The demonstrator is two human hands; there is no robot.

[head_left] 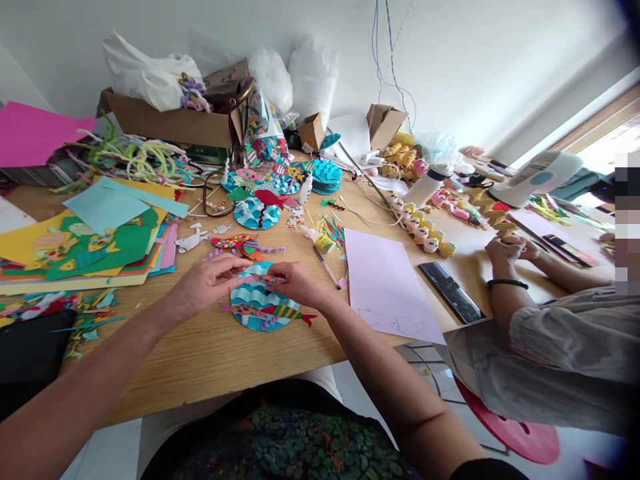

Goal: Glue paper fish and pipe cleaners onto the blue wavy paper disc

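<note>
A round blue paper disc (260,297) with wavy paper strips lies on the table in front of me. Striped and dotted paper fish (285,312) cross its lower part, one red tail sticking out past the right edge. My left hand (213,279) curls its fingers and thumb round the disc's upper left edge. At the upper right of the disc, my right hand (296,284) pinches a small pinkish paper fish (271,279), partly hidden by the fingers. Just behind lie a red dotted paper fish (231,243) and a purple curled pipe cleaner (270,249).
Stacked coloured paper (105,250) and scraps (95,313) lie left. A glue bottle (320,239), a pen (327,267) and a lilac sheet (387,283) are right. Finished discs (257,212) stand behind. Beyond a phone (450,291), another person's hands (510,252) hold something yellowish.
</note>
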